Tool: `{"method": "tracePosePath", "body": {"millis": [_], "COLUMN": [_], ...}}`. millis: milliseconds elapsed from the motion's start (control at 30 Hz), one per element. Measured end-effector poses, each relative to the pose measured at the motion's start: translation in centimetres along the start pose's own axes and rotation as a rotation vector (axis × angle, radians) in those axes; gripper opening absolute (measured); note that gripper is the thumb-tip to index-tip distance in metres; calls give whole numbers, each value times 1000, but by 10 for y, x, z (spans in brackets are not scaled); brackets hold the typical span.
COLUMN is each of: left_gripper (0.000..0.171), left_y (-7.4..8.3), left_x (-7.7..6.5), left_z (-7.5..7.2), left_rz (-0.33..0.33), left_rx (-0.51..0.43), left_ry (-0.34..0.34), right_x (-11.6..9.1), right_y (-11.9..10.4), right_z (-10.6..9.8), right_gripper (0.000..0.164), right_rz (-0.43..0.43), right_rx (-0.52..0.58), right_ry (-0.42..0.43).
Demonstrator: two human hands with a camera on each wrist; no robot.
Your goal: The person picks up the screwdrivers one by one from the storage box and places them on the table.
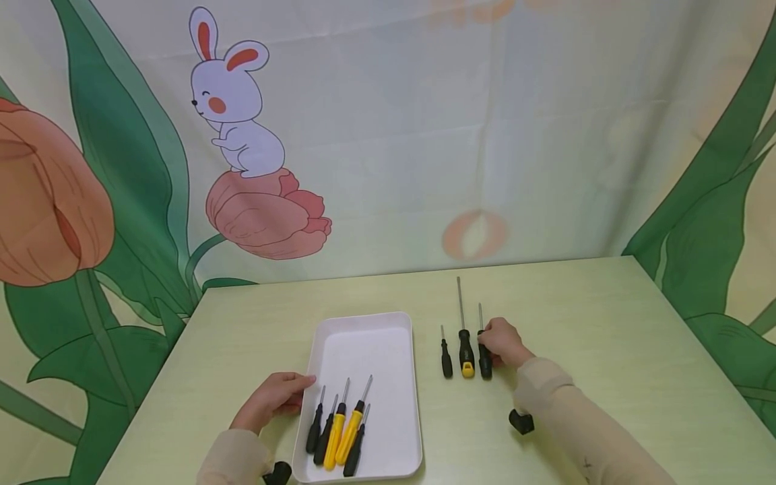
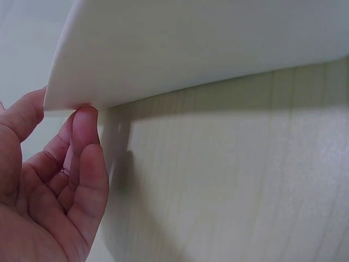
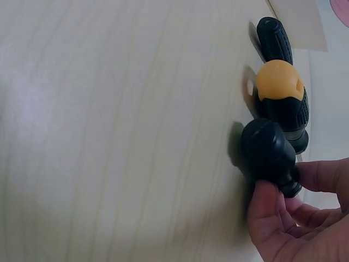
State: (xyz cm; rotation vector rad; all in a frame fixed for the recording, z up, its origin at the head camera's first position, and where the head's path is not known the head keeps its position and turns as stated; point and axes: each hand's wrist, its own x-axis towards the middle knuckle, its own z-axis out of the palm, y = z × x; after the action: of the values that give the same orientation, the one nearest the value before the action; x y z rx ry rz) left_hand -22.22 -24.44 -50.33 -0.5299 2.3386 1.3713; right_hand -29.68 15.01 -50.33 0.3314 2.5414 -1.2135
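Note:
My left hand (image 1: 275, 397) pinches the left rim of a white tray (image 1: 364, 328); in the left wrist view a finger (image 2: 85, 131) lies under the tray's edge (image 2: 163, 49). Inside the tray, in its near half, lie several screwdrivers with black or yellow handles, such as a yellow screwdriver (image 1: 348, 434). My right hand (image 1: 504, 342) pinches a black screwdriver (image 1: 485, 364) near the shaft end of its handle, at the right of a row of three. Beside it lie a long black-and-yellow screwdriver (image 1: 466, 350) and a small black screwdriver (image 1: 446, 358).
The pale wooden table (image 1: 606, 323) extends to a back edge against a printed curtain (image 1: 388, 135) with a rabbit and tulips. Black wrist devices (image 1: 521, 422) sit under both sleeves.

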Motion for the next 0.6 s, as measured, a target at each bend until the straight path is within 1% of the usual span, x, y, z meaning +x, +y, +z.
{"method": "tracePosePath", "body": {"millis": [267,600], "left_gripper": [33,34], "left_y": [-2,-2], "left_x": [1,1], "left_z": [0,-1], "left_rz": [2,-6], "left_rx": [10,28], "left_ry": [-4,-5], "right_x": [-1,-1], "right_y": [0,0], "right_z": [1,2], "right_gripper": [14,20], "right_rz": [-25,-5], "right_rx": [-35,-28], "right_ry": [23,27]}}
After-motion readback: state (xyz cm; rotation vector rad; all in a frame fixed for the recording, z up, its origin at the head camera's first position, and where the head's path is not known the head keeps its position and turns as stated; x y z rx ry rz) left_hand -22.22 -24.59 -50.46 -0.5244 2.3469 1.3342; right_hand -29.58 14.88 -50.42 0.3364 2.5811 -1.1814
